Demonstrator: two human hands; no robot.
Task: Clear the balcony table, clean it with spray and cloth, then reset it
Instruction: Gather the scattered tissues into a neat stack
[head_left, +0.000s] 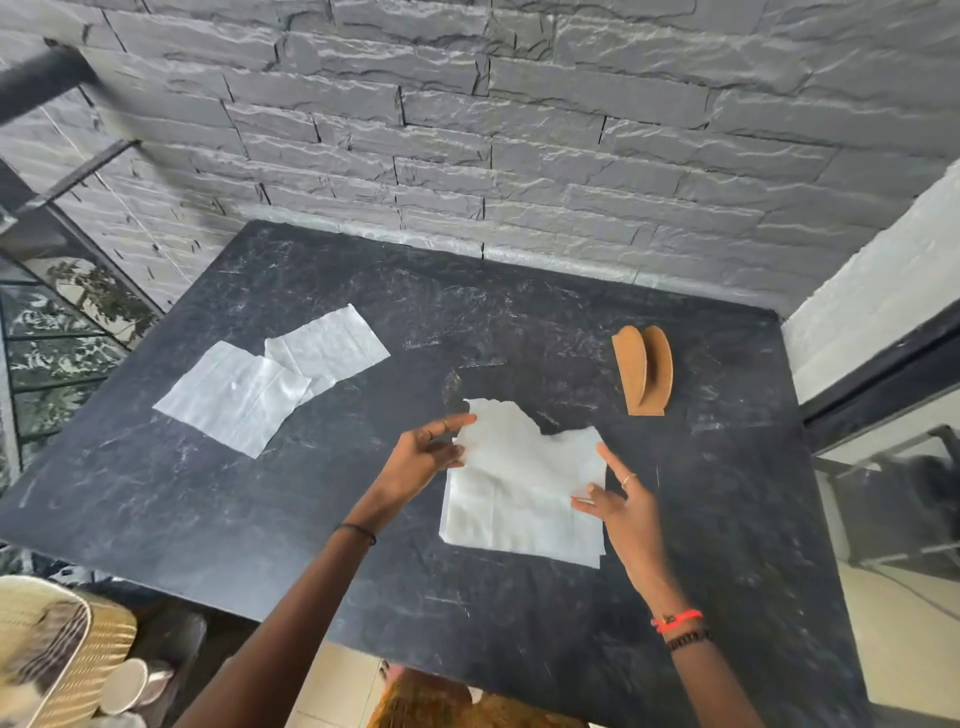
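A stack of white paper napkins (519, 499) lies in the middle of the dark scuffed table (260, 519). My left hand (426, 454) pinches the top napkin at its left edge and lifts it, so its upper part stands bent above the stack. On the stack's right edge my right hand (621, 506) rests with spread fingers, thumb on the paper. Two more unfolded napkins (270, 379) lie flat and overlapping at the left of the table. An empty brown wooden napkin holder (644, 371) stands to the right, beyond my right hand.
A grey stone-brick wall (519, 130) backs the table. A glass railing (52, 338) runs along the left, a white ledge and dark frame (872, 338) along the right. A woven chair (52, 654) and paper cups (130, 686) sit at the lower left.
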